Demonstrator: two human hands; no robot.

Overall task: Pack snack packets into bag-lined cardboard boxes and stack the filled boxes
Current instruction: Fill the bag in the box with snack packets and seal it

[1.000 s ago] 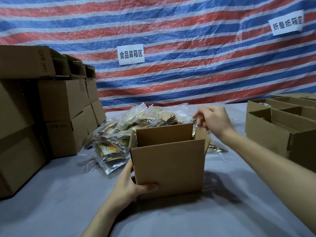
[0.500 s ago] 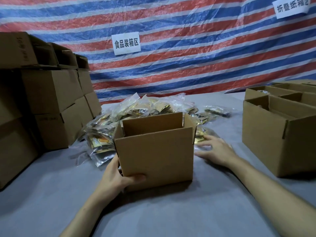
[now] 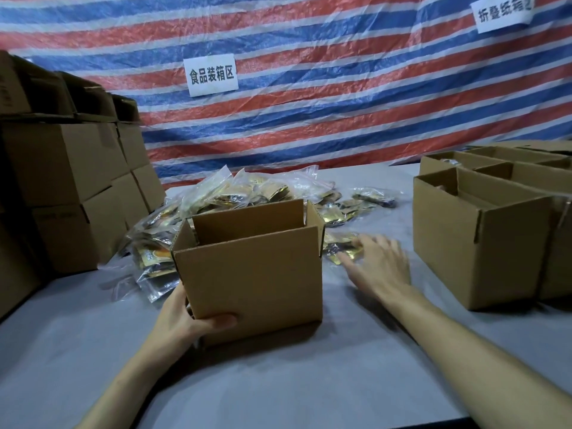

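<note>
An open cardboard box stands on the grey table in front of me, flaps up; its inside is hidden. My left hand grips its lower left corner, thumb on the front face. Behind the box lies a heap of clear-bagged snack packets. My right hand, blurred, lies flat with spread fingers on a gold packet just right of the box.
Closed cardboard boxes are stacked at the left edge. Several open boxes stand at the right. A striped tarp with two paper signs hangs behind the table.
My right hand dropped from above the box's right flap to the table, landing on the packets beside the box. My left hand has kept its hold on the box.
</note>
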